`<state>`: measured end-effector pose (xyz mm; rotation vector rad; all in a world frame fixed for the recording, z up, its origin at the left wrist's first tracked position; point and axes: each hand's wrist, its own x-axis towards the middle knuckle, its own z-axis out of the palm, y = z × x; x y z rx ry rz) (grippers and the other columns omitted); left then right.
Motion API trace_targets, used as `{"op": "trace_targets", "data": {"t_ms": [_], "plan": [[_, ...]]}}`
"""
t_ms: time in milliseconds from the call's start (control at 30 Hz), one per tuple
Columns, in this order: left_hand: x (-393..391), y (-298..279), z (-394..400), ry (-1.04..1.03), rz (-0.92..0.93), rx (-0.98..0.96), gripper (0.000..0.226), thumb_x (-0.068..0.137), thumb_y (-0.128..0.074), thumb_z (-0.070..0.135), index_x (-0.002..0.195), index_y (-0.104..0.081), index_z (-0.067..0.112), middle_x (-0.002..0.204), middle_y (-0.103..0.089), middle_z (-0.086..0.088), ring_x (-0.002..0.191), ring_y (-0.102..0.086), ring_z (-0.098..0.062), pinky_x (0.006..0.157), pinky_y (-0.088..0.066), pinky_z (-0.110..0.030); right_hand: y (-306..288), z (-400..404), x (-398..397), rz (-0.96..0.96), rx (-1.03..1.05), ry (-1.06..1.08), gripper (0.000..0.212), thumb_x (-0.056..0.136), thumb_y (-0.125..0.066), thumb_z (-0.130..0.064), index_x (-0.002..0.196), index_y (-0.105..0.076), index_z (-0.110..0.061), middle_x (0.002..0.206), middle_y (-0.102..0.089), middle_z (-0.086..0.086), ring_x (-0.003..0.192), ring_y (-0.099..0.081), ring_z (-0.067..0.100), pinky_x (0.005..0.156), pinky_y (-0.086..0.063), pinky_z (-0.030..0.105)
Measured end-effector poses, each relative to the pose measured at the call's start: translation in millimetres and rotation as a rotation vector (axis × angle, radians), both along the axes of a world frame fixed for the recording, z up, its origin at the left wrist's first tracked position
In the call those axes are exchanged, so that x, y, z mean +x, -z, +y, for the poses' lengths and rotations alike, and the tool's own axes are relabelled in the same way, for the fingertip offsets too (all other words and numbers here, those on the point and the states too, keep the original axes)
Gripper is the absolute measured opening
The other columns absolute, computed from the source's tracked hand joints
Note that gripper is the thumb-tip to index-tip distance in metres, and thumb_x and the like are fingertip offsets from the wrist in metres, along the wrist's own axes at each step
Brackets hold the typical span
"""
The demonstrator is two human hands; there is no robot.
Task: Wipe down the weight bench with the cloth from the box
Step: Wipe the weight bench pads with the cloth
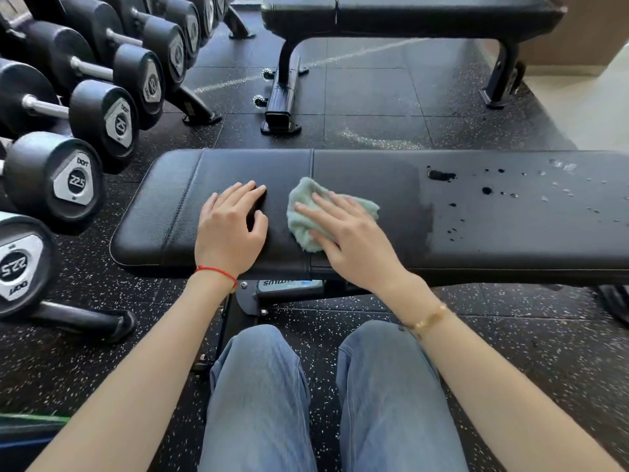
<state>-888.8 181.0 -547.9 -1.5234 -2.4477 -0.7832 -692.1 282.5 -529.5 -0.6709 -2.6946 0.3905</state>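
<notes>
A black padded weight bench [476,226] runs across the middle of the view, in front of my knees. A crumpled pale green cloth [304,206] lies on its pad just right of the seam. My right hand [343,233] presses flat on the cloth, fingers spread over it. My left hand [228,226] rests palm down on the bare pad to the left of the cloth, fingers apart, holding nothing. The pad around the cloth looks dull and smeared. Dark spots and pale droplets [510,192] dot the right part of the pad.
A rack of black dumbbells [78,178] stands close on the left. A second black bench [408,15] stands behind, across a strip of speckled rubber floor [374,107]. My knees in blue jeans [316,396] sit just before the bench frame.
</notes>
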Motion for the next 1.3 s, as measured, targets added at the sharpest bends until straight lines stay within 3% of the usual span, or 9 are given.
{"op": "trace_targets", "data": {"t_ms": [200, 333, 467, 600, 733, 833, 967, 1100, 1300], "plan": [[0, 1, 0, 0.009, 0.005, 0.007, 0.047, 0.091, -0.043, 0.030, 0.136, -0.057, 0.023, 0.144, -0.053, 0.002, 0.138, -0.042, -0.016, 0.119, -0.025, -0.043, -7, 34, 72, -0.004, -0.018, 0.098, 0.047, 0.096, -0.049, -0.020, 0.141, -0.044, -0.030, 0.151, -0.038, -0.005, 0.143, -0.029, 0.019, 0.119, -0.018, 0.036], [0, 1, 1, -0.006, 0.001, 0.011, 0.047, 0.090, -0.043, 0.030, 0.135, -0.058, 0.023, 0.144, -0.054, 0.003, 0.138, -0.043, -0.015, 0.119, -0.026, -0.043, -10, 77, 17, -0.018, -0.006, 0.300, 0.043, 0.096, -0.047, -0.023, 0.139, -0.046, -0.023, 0.151, -0.037, 0.006, 0.142, -0.028, 0.030, 0.119, -0.013, 0.041], [0, 1, 1, -0.003, -0.005, 0.004, 0.048, 0.091, -0.043, 0.031, 0.135, -0.058, 0.023, 0.144, -0.053, 0.003, 0.138, -0.042, -0.014, 0.119, -0.025, -0.042, -1, 26, -23, -0.021, 0.029, 0.113, 0.046, 0.096, -0.048, -0.025, 0.141, -0.044, -0.024, 0.151, -0.039, 0.007, 0.141, -0.031, 0.026, 0.119, -0.014, 0.040], [0, 0, 0, 0.002, 0.000, -0.003, 0.048, 0.091, -0.042, 0.031, 0.136, -0.057, 0.023, 0.144, -0.053, 0.003, 0.139, -0.042, -0.014, 0.119, -0.025, -0.041, -6, -4, 39, 0.006, 0.020, -0.043, 0.045, 0.097, -0.046, -0.025, 0.142, -0.042, -0.028, 0.151, -0.039, -0.001, 0.141, -0.031, 0.017, 0.120, -0.014, 0.031], [0, 0, 0, 0.006, -0.007, 0.010, 0.047, 0.091, -0.043, 0.030, 0.135, -0.058, 0.022, 0.144, -0.054, 0.002, 0.138, -0.043, -0.015, 0.119, -0.025, -0.042, -5, 41, 91, -0.007, 0.028, 0.176, 0.052, 0.092, -0.051, -0.005, 0.141, -0.044, -0.025, 0.150, -0.039, 0.000, 0.141, -0.032, 0.023, 0.119, -0.015, 0.034], [2, -1, 1, 0.000, -0.004, 0.012, 0.044, 0.093, -0.045, 0.029, 0.134, -0.059, 0.021, 0.143, -0.055, 0.000, 0.138, -0.043, -0.017, 0.119, -0.026, -0.043, -12, 88, 69, -0.018, -0.003, 0.370, 0.045, 0.095, -0.048, -0.013, 0.140, -0.047, -0.020, 0.151, -0.038, 0.008, 0.141, -0.031, 0.032, 0.117, -0.015, 0.041], [3, -1, 2, -0.001, 0.016, -0.030, 0.041, 0.097, -0.048, 0.026, 0.136, -0.057, 0.018, 0.144, -0.054, -0.003, 0.139, -0.042, -0.019, 0.119, -0.026, -0.045, -12, 60, 14, 0.002, 0.009, 0.221, 0.046, 0.093, -0.052, -0.012, 0.138, -0.048, -0.020, 0.148, -0.041, 0.010, 0.140, -0.033, 0.029, 0.118, -0.015, 0.040], [14, -6, 7, -0.040, -0.006, -0.081, 0.045, 0.098, -0.044, 0.035, 0.138, -0.055, 0.016, 0.146, -0.051, -0.006, 0.140, -0.039, -0.022, 0.118, -0.025, -0.049, -3, 15, 48, -0.002, 0.028, -0.001, 0.046, 0.096, -0.050, -0.017, 0.141, -0.045, -0.024, 0.150, -0.040, 0.004, 0.142, -0.031, 0.020, 0.120, -0.016, 0.035], [56, -7, 33, -0.027, -0.007, -0.073, 0.054, 0.090, -0.039, 0.039, 0.137, -0.055, 0.017, 0.145, -0.051, -0.007, 0.138, -0.041, -0.024, 0.117, -0.024, -0.051, -8, 82, 119, 0.027, -0.013, 0.256, 0.052, 0.090, -0.052, -0.002, 0.138, -0.049, -0.022, 0.147, -0.044, 0.004, 0.140, -0.034, 0.027, 0.119, -0.018, 0.040]]}}
